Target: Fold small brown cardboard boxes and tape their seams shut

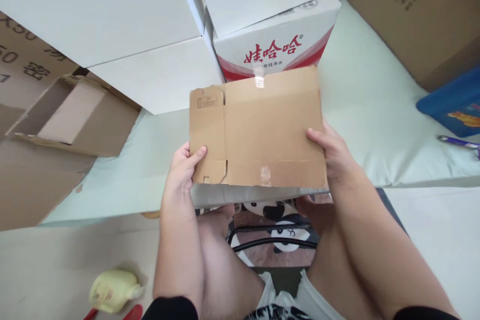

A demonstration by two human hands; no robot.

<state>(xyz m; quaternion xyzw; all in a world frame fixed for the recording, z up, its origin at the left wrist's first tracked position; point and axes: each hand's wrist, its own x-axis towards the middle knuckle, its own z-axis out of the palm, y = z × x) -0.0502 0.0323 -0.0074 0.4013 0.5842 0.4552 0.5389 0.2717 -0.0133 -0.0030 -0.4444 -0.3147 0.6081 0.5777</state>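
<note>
Between my two hands is a flattened brown cardboard box [272, 125], held up over the front edge of the pale green surface [348, 140]. Its left part is a flap with a small printed label, and bits of clear tape stick to its upper and lower edges. My left hand [185, 162] grips the lower left edge, thumb on the face and fingers behind. At the right edge, my right hand [330, 147] pinches the cardboard the same way. The fingers behind the cardboard are mostly hidden.
White boxes [150, 75] and a white-and-red water carton [277, 50] stand behind. An open cardboard box [101, 120] is at left, a large carton [420, 20] at right. A blue container [455, 102] and a purple pen-like item [459, 141] lie right. A yellow bottle [114, 290] is on the floor.
</note>
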